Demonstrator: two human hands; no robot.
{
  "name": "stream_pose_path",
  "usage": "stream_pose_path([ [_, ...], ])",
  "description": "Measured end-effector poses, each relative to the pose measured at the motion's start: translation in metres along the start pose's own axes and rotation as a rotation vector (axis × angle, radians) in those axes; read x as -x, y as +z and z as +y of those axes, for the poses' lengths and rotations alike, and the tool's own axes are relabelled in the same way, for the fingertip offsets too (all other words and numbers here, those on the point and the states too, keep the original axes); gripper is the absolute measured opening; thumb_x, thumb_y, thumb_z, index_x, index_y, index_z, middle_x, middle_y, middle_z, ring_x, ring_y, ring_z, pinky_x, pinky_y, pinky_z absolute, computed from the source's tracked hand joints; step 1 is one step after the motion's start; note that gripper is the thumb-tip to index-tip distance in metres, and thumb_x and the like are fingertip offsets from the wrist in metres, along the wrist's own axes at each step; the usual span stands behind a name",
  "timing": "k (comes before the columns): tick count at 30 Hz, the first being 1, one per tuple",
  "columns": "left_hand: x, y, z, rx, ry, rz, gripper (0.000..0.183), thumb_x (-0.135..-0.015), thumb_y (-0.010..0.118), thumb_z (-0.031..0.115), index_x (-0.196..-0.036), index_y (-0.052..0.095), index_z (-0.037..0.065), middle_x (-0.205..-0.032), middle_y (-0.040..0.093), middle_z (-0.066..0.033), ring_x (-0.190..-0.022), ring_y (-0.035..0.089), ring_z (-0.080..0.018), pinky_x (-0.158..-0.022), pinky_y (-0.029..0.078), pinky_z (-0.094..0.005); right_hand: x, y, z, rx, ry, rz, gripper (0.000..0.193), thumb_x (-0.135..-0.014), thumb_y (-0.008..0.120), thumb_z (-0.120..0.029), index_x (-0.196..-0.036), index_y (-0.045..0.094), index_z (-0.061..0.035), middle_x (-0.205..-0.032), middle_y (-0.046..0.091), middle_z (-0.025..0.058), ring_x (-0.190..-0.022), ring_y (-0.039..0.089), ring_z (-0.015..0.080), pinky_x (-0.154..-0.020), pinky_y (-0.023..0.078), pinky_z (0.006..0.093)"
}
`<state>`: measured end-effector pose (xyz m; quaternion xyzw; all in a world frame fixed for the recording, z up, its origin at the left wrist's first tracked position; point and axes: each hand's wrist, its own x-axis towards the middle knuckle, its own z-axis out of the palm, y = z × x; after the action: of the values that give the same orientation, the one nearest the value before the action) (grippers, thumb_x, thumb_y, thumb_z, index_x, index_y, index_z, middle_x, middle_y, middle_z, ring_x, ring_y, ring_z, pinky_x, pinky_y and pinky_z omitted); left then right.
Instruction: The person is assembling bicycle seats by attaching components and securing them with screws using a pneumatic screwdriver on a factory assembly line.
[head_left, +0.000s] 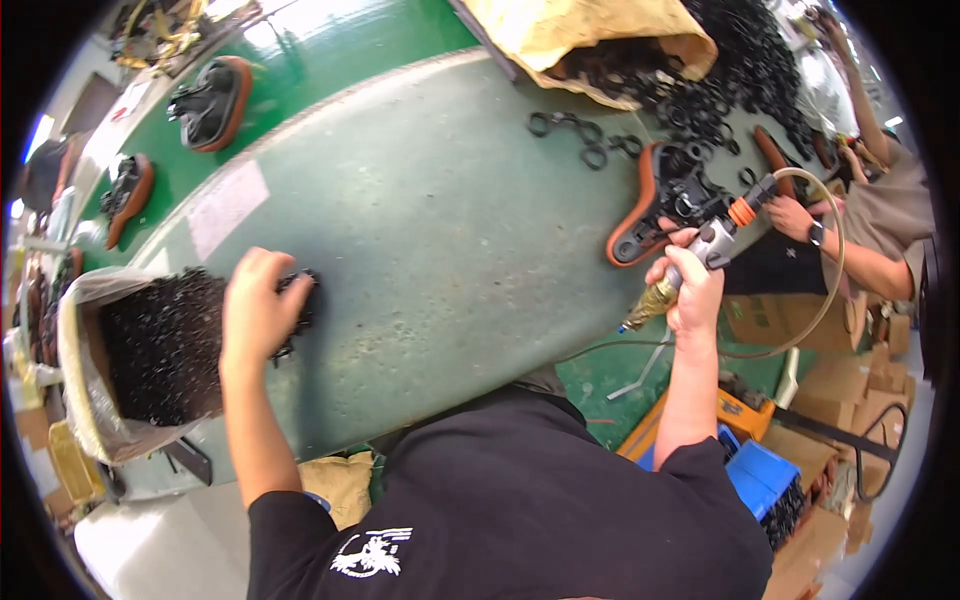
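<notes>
The right hand (690,275) gripped a hose-fed power tool (713,243), its tip down near the table's (450,230) edge. The left hand (262,305) curved over small black parts (309,298) just beside the open box (78,350) — gripped or merely touched, I couldn't tell. A loose curl could have scattered them; the looped hose (838,262), snagged by the co-worker's arm (860,262), could have tugged the tool sideways.

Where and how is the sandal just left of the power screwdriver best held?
The sandal is probably best held by its long orange-brown sole edge, coming from the left. That edge is a thick, continuous band facing the tabletop; the right grip, closed around the power screwdriver, crowds the near right side, and the black straps look less steady.
</notes>
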<state>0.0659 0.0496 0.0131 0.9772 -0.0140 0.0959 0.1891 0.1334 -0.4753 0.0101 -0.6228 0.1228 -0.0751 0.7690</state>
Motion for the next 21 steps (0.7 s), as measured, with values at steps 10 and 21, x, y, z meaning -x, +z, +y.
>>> stream_pose_path([
  [10, 0.034, 0.043, -0.004, -0.070, -0.002, 0.198, 0.010, -0.089, 0.071, 0.004, -0.098, 0.071, 0.002, -0.096, 0.067, -0.0148, -0.093, 0.068, -0.0366, -0.083, 0.057, -0.0456, 0.072, 0.098, 0.021, 0.066, 0.273, -0.697, 0.025, -0.077, 0.063, 0.005, -0.102, 0.059, 0.0020, -0.149, 0.055, 0.0243, -0.061, 0.069, 0.0212, -0.057, 0.057, 0.0332],
  [21, 0.035, 0.038, -0.025, -0.220, 0.016, 0.145, 0.004, -0.087, 0.072, 0.009, -0.087, 0.073, 0.005, -0.093, 0.067, -0.0105, -0.091, 0.065, -0.0329, -0.083, 0.055, -0.0446, 0.064, 0.058, -0.026, 0.260, 0.423, -1.037, 0.031, -0.074, 0.077, -0.002, -0.102, 0.064, 0.0002, -0.081, 0.070, 0.0102, -0.068, 0.067, 0.0115, -0.063, 0.053, 0.0258],
])
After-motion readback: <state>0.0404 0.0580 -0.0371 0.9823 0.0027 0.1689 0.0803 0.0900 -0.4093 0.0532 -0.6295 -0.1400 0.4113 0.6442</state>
